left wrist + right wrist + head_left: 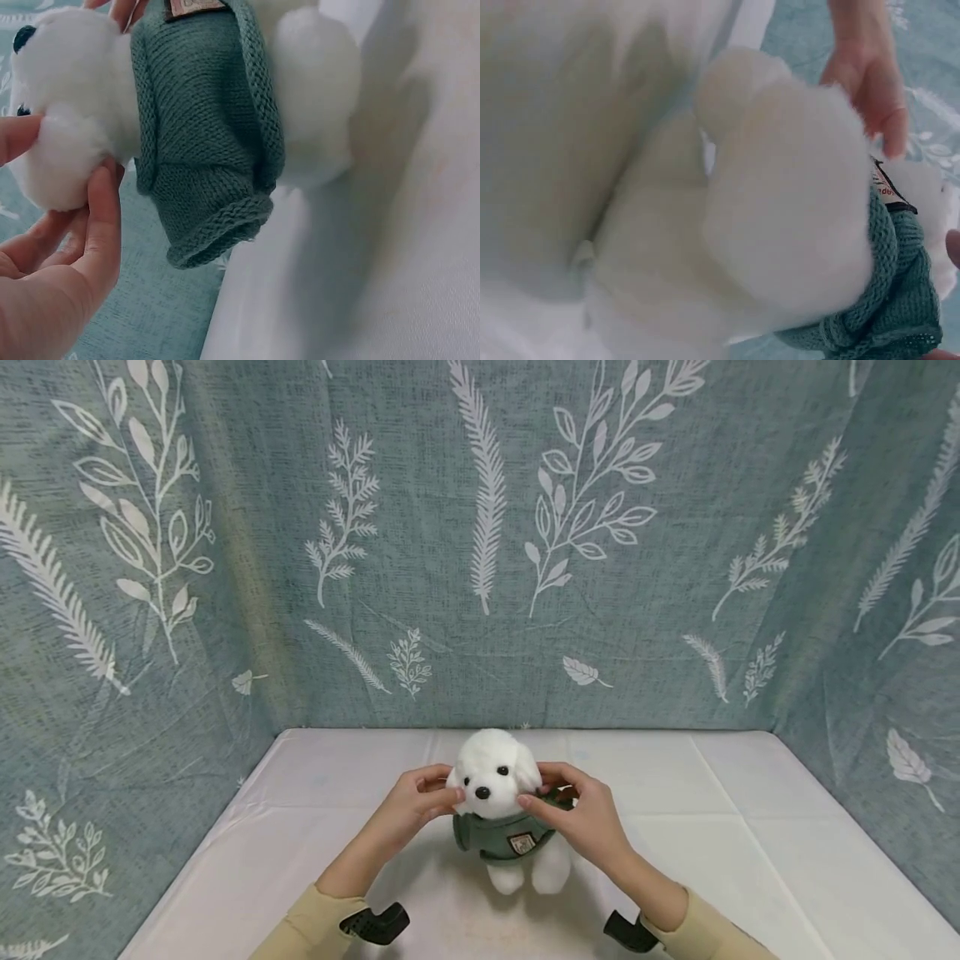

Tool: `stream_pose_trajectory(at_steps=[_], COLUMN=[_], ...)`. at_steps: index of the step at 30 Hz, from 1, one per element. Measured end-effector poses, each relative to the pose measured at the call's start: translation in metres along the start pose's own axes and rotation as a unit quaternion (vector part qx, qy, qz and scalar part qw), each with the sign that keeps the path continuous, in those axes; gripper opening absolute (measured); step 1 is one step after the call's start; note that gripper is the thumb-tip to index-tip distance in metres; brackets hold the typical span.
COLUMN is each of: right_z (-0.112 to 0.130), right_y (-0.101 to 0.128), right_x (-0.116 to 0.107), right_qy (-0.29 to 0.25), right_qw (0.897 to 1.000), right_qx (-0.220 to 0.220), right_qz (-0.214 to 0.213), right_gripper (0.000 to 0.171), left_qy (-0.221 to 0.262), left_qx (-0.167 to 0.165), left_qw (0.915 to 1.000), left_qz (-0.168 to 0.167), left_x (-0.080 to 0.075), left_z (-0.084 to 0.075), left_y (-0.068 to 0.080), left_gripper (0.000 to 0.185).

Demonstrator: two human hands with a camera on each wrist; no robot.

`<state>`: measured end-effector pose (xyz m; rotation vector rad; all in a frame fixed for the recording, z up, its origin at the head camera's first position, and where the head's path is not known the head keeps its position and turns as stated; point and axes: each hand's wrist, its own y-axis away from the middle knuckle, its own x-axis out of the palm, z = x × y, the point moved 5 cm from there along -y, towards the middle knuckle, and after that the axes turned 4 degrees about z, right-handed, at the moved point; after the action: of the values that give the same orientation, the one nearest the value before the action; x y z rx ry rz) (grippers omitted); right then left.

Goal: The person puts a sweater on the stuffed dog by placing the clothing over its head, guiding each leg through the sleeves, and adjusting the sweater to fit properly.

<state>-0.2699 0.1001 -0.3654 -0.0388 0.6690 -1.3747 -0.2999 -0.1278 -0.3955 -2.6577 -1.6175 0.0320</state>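
Note:
A white plush dog (pixel 491 760) with black eyes and nose stands upright on the table, facing the camera. It wears a green knitted sweater (pixel 199 127) with a small patch (pixel 522 843) on the chest. My left hand (pixel 411 806) pinches the ear and cheek on one side of its head, thumb in front and fingers behind. On the other side, my right hand (pixel 588 818) holds the head near the neck, thumb on the cheek, fingers behind by the sweater collar. In the right wrist view the dog's white body and legs (pixel 787 195) fill the middle.
A white cloth covers the table (pixel 697 827). Blue-green curtains (pixel 420 527) with white leaf prints surround it at the back and both sides. Black wrist mounts (pixel 375 924) sit at both beige sleeves (pixel 311 922).

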Motion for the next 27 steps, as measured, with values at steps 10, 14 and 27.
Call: stream_pose_trajectory(at_steps=[10, 14, 27], right_z=[-0.007, -0.014, -0.033], right_y=[-0.002, -0.002, -0.002], right_x=[-0.001, 0.004, 0.018], right_qy=[0.036, 0.051, 0.075], right_qw=[0.999, 0.998, 0.997], right_qx=[0.036, 0.035, 0.022], right_qz=[0.014, 0.019, 0.021], right_gripper=[0.040, 0.046, 0.041], left_qy=[0.118, 0.059, -0.149], left_qx=[-0.047, -0.035, 0.016], left_qw=[0.9918, 0.9971, 0.9642], left_qz=[0.012, -0.034, -0.219], left_x=[0.003, 0.001, -0.011], left_z=[0.014, 0.016, 0.008], left_y=[-0.007, -0.011, -0.015], left_gripper=[0.048, 0.045, 0.029])
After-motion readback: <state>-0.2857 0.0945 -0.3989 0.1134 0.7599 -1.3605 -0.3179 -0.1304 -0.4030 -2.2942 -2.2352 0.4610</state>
